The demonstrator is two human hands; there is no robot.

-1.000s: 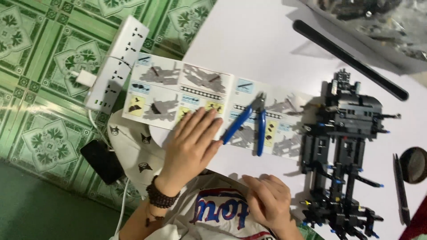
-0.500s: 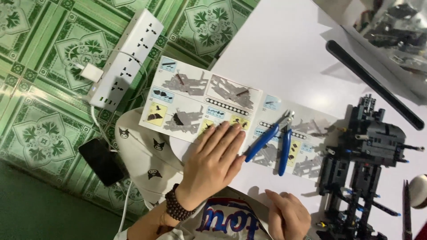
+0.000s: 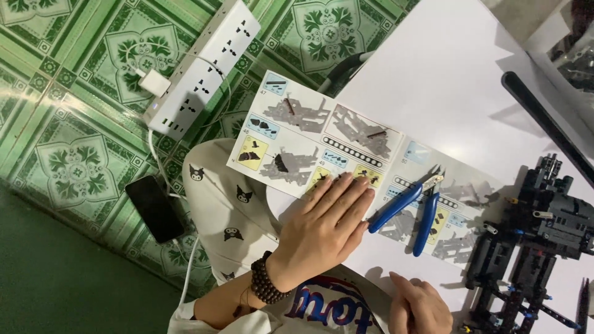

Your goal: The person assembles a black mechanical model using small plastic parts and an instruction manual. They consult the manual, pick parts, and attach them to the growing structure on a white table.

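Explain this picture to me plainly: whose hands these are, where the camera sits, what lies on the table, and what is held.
The camera sits on a person's head and looks down at that person's own two bare hands. The left hand, with a bead bracelet at the wrist, rests flat on an open instruction booklet on a white table. The right hand lies near the table's edge, with nothing visibly in it. Blue-handled cutters lie on the booklet, and a dark brick-built model stands beside it. On the green tiled floor lie a white power strip and a black phone.
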